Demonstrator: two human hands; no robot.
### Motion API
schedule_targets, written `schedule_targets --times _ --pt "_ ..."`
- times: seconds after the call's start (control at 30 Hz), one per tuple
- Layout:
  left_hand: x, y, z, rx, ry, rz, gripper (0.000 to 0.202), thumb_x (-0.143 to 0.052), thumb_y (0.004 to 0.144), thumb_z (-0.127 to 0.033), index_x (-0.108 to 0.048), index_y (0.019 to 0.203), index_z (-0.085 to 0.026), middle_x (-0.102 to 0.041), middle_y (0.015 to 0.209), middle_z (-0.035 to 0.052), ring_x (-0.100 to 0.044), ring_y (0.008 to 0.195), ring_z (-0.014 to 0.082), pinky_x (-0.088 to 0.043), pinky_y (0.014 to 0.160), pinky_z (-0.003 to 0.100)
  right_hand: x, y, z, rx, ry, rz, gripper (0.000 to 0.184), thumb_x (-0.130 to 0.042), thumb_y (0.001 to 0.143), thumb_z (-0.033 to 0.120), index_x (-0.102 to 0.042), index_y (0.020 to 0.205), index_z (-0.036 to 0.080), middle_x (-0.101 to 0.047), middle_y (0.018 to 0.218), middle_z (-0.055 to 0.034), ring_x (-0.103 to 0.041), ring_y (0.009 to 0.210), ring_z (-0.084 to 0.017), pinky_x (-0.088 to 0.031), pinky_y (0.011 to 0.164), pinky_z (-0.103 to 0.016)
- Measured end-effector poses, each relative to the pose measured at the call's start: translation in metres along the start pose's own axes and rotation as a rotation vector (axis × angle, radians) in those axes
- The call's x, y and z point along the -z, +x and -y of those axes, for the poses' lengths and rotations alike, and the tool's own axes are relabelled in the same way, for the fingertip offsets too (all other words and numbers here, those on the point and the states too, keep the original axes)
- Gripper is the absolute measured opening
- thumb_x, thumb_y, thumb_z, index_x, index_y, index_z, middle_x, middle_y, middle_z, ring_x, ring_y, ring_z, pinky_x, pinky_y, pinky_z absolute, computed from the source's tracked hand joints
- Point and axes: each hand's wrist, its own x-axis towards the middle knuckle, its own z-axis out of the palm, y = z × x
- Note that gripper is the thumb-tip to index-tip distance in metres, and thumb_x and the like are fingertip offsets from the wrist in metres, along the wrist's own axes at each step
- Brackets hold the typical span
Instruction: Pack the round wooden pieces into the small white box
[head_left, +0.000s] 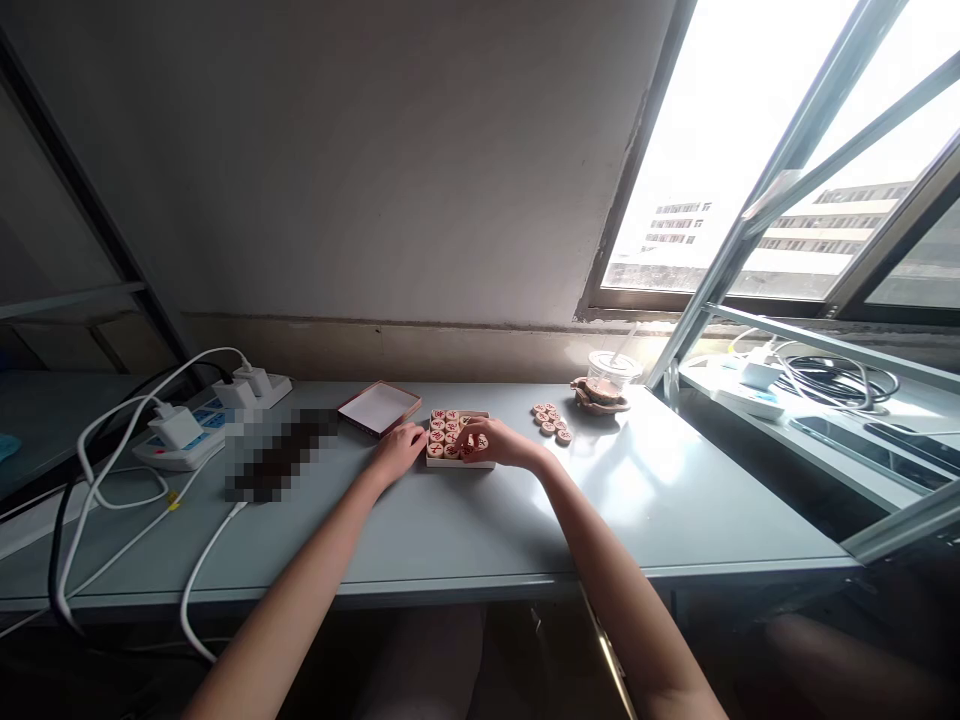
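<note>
Round pieces with red characters lie in rows inside a shallow box on the table, some hidden by the right hand, which arches over them, fingers bent down; whether it pinches one, I cannot tell. The left hand, fingers close together, reaches the box's left side, its grip unclear. Beyond it lies an upturned lid, loose discs sit rightward, and a pixelated patch covers something leftward.

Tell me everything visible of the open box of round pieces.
The box is shallow, pale-walled, apparently cardboard, lying flat on the grey table. Round, wood-like pieces with red characters sit in rows inside. The left hand is at its left side, contact unclear; the right hand is over its right part, hiding some.
</note>
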Motion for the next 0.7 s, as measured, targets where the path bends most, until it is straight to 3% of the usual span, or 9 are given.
schedule_targets --times 0.1,0.23,0.4,0.5,0.7 --pt "0.000 0.000 -0.001 -0.008 0.018 0.003 0.031 -0.037 0.088 -0.030 -0.059 0.071 -0.018 -0.063 0.084 0.0053 -0.057 0.080 0.0181 -0.040 0.069 0.026 -0.003 0.001 -0.001 0.004 -0.040 -0.063 0.017 -0.064 0.074 0.025 -0.066 0.090 0.020 -0.063 0.092 -0.0036 -0.057 0.078 -0.013 -0.045 0.068 -0.024" --pt "0.000 0.000 -0.001 -0.014 0.040 0.008 0.032 -0.036 0.089 -0.032 -0.057 0.068 -0.018 -0.060 0.078 0.0045 -0.056 0.076 0.0174 -0.038 0.067 0.026 0.001 -0.001 -0.004 -0.053 -0.058 -0.027 0.017 -0.061 0.076 0.029 -0.068 0.088 0.021 -0.064 0.087 -0.0039 -0.057 0.073 -0.013 -0.043 0.065 -0.024" --pt "0.001 0.000 -0.001 -0.005 0.025 0.014 0.032 -0.036 0.089 -0.032 -0.057 0.068 -0.019 -0.062 0.081 0.0051 -0.056 0.077 0.0179 -0.038 0.067 0.026 0.020 -0.011 -0.010 -0.101 -0.066 -0.108 0.022 -0.062 0.074 0.037 -0.068 0.088 0.021 -0.064 0.090 -0.0040 -0.057 0.077 -0.015 -0.043 0.068 -0.024" --pt "0.002 0.000 -0.001 0.007 0.021 0.015 0.032 -0.036 0.089 -0.032 -0.057 0.068 -0.019 -0.062 0.081 0.0050 -0.057 0.077 0.0183 -0.038 0.065 0.027 0.037 -0.025 -0.025 -0.235 -0.141 -0.138 0.019 -0.060 0.074 0.035 -0.068 0.085 0.022 -0.064 0.086 -0.0028 -0.058 0.078 -0.016 -0.043 0.068 -0.025" --pt "0.003 -0.001 -0.002 -0.001 0.031 0.013 0.032 -0.036 0.089 -0.032 -0.059 0.069 -0.019 -0.062 0.082 0.0049 -0.057 0.076 0.0175 -0.039 0.066 0.026 0.055 -0.052 -0.057 -0.539 -0.303 -0.075 0.012 -0.061 0.062 0.013 -0.066 0.071 0.019 -0.064 0.076 -0.0036 -0.058 0.074 -0.019 -0.044 0.063 -0.025"
